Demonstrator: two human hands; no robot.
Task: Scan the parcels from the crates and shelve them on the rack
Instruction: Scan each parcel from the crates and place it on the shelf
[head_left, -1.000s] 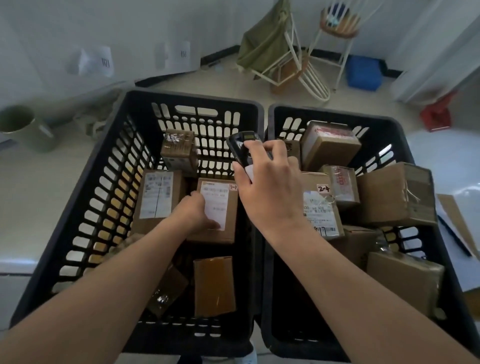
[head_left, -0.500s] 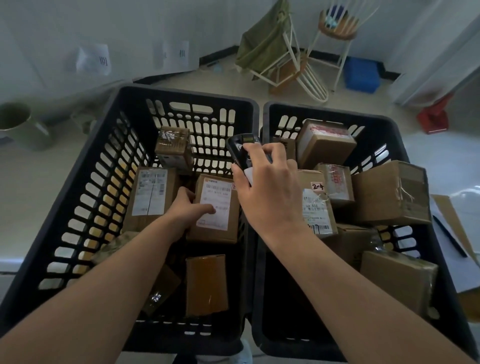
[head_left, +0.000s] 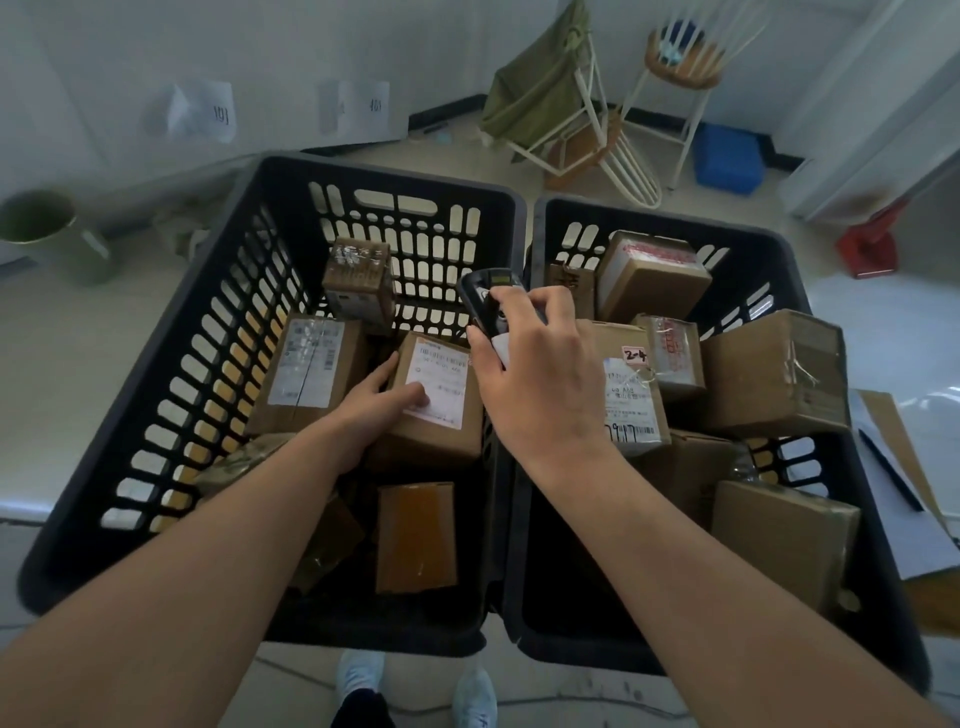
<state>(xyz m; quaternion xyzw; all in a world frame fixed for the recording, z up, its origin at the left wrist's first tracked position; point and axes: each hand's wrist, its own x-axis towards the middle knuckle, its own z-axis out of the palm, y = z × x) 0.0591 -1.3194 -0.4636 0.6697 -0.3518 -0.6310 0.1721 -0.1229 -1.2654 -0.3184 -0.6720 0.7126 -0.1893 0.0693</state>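
Two black slotted crates stand side by side, the left crate (head_left: 156, 395) and the right crate (head_left: 779, 260), both holding several brown cardboard parcels. My left hand (head_left: 371, 410) grips a labelled parcel (head_left: 441, 415) in the left crate, thumb on its white label and fingers along its left side. My right hand (head_left: 540, 384) holds a black handheld scanner (head_left: 485, 296) above the wall between the crates, just over that parcel. A parcel marked "2-4" (head_left: 631, 395) lies right of my right hand.
A green mug (head_left: 47, 234) sits on the floor at far left. Two white-framed chairs (head_left: 597, 119) and a blue box (head_left: 730, 158) stand behind the crates, a red object (head_left: 870, 241) at right. Papers and a pen (head_left: 891, 467) lie right of the crates. My shoes (head_left: 415, 691) show below.
My left hand has shifted on the labelled parcel, the thumb now on its label and the parcel tipped up slightly. The right hand keeps the scanner in nearly the same place.
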